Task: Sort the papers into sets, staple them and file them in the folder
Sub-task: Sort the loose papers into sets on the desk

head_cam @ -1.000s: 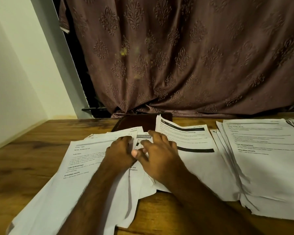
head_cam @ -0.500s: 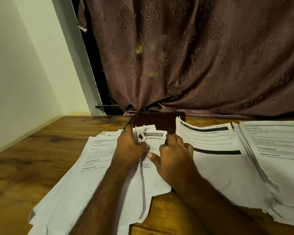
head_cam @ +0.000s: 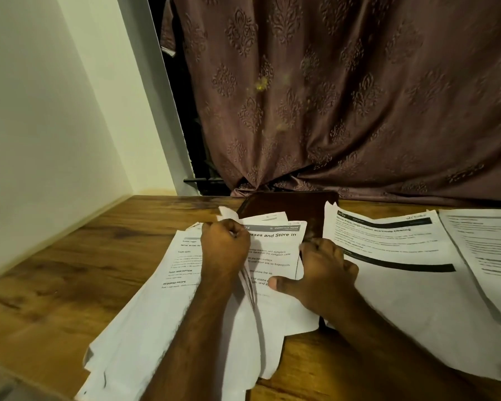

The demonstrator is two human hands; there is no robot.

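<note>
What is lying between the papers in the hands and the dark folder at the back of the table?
Nothing separate shows. The left hand and right hand grip the sheets, whose top edges already overlap the near edge of the dark folder. The folder looks closed, so its cover would probably need opening first.

On the brown wooden bench (head_cam: pixel 70 285) we see a loose white paper pile (head_cam: pixel 162 314) at left. A second printed white sheet stack (head_cam: pixel 402 285) lies to its right. The dark flat folder (head_cam: pixel 287 202) sits behind both, before the patterned fabric curtain (head_cam: pixel 344 96).
</note>
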